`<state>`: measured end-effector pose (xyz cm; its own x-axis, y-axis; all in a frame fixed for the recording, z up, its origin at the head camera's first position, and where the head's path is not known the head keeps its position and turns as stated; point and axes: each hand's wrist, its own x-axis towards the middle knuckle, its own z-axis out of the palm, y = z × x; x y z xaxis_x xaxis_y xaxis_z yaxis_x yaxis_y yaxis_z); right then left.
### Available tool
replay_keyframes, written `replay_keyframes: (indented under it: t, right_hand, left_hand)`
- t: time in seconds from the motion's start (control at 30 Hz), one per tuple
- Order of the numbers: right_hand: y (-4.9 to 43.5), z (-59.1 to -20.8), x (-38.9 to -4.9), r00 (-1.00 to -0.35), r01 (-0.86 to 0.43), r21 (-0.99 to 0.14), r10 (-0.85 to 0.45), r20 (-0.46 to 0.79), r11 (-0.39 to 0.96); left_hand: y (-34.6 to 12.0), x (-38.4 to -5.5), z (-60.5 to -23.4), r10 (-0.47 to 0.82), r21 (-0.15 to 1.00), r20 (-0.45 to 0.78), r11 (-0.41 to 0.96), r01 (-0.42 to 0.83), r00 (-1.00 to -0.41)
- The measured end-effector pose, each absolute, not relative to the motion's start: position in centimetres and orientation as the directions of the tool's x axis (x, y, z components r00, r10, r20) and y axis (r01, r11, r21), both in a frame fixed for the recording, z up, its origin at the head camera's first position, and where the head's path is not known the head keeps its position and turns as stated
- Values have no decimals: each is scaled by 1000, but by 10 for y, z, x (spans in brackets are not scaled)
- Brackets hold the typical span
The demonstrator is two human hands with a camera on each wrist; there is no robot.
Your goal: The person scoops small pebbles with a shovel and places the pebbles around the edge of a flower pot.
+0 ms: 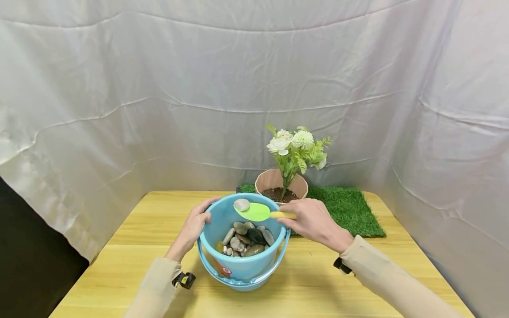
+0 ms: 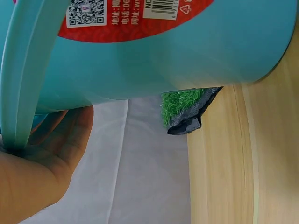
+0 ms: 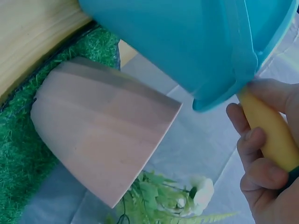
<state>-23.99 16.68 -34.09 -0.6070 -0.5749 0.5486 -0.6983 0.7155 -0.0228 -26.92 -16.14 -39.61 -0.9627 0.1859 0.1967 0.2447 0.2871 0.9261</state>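
Observation:
A light blue bucket [image 1: 246,263] stands on the wooden table, its handle hanging down at the front. Several smooth stones [image 1: 240,240] lie in its bottom. My left hand [image 1: 193,226] grips the rim at the left, thumb over the inside and fingers along the outside wall. In my right hand [image 1: 312,221] is a small garden trowel [image 1: 256,212], held by its yellow handle [image 3: 267,130]. Its green blade reaches over the bucket opening, with a pale stone [image 1: 241,204] at the tip.
Behind the bucket a pink flowerpot [image 1: 263,182] with dark soil stands on an artificial grass mat [image 1: 350,212]. White flowers [image 1: 296,141] with green leaves rise from the pot. A grey-white curtain [image 1: 222,79] surrounds the table's back and sides.

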Motion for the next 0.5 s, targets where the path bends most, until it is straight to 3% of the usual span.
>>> replay_keyframes:
  t: [0.27,0.5]
  right_hand:
    - [179,-333,-241,-632,-715,-97,-581,512,692]
    - [186,-325,-247,-604,-740,-106,-586,540,665]
  left_hand:
    - [-162,-270,-397,180,931,192,279,237,-965]
    - [-161,-270,-398,175,932,193,273,236,-965]
